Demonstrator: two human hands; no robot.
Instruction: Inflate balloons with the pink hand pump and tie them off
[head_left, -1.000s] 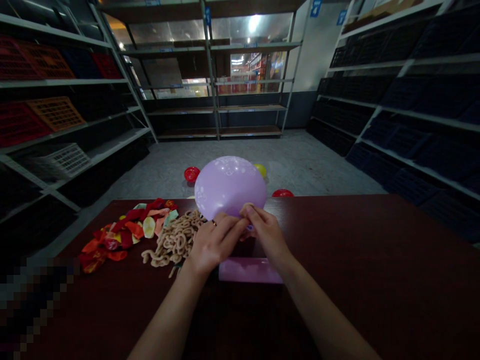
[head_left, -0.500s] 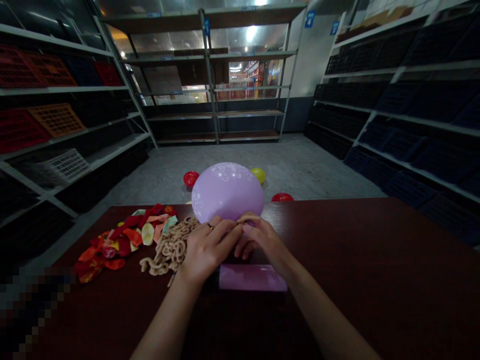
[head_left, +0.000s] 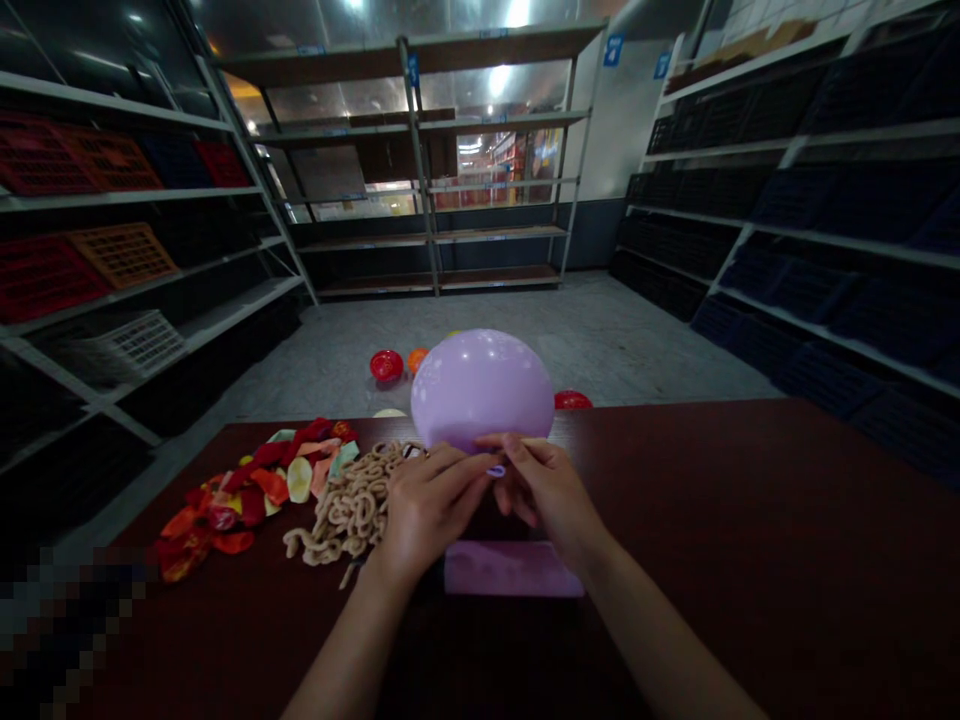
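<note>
An inflated light purple balloon [head_left: 484, 388] with a pale print stands over the far part of the dark table [head_left: 675, 500]. Its neck lies between my two hands, and the small rolled rim shows at the fingertips. My left hand [head_left: 439, 500] is closed on the balloon's neck, and its fingers point right. Close against it, my right hand [head_left: 551, 485] pinches at the same neck with thumb and forefinger. Below the hands lies a flat purple object [head_left: 514, 570], partly behind my right wrist. Left of my hands sits a heap of beige cord [head_left: 352, 505].
Uninflated balloons [head_left: 255, 485] in red, orange, yellow and green lie at the table's left. Beyond the table, a red balloon [head_left: 386, 366] and an orange one [head_left: 418, 360] rest on the floor. Shelves with crates [head_left: 124, 255] line both sides; a metal rack [head_left: 435, 240] stands ahead.
The balloon has turned and shifted a little right in view. My fingers have moved at its neck, and the rolled rim now shows. An orange balloon on the floor has come into view.
</note>
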